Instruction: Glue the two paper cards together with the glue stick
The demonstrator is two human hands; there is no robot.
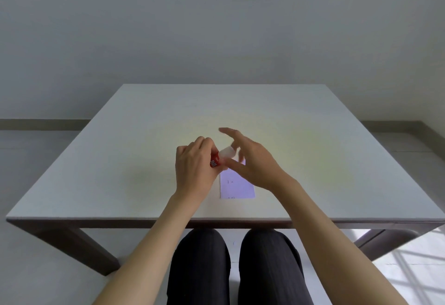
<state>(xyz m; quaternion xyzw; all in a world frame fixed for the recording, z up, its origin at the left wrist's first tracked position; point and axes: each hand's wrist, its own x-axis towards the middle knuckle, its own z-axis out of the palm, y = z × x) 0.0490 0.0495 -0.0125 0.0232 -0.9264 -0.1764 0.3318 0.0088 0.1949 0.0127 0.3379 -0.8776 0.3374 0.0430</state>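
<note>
My left hand (192, 162) grips the red body of a glue stick (215, 161), held above the table and pointing right. Thumb and fingers of my right hand (250, 158) pinch its white cap (227, 152), with the index finger stretched out. Below both hands a pale lilac paper card (237, 185) lies flat on the table, with faint print on it. Its upper part is hidden by my right hand. I can make out only one card; whether a second lies under it cannot be told.
The white table top (120, 160) has a dark frame and legs. Its front edge (144, 220) runs just above my knees. A grey wall stands behind the far edge.
</note>
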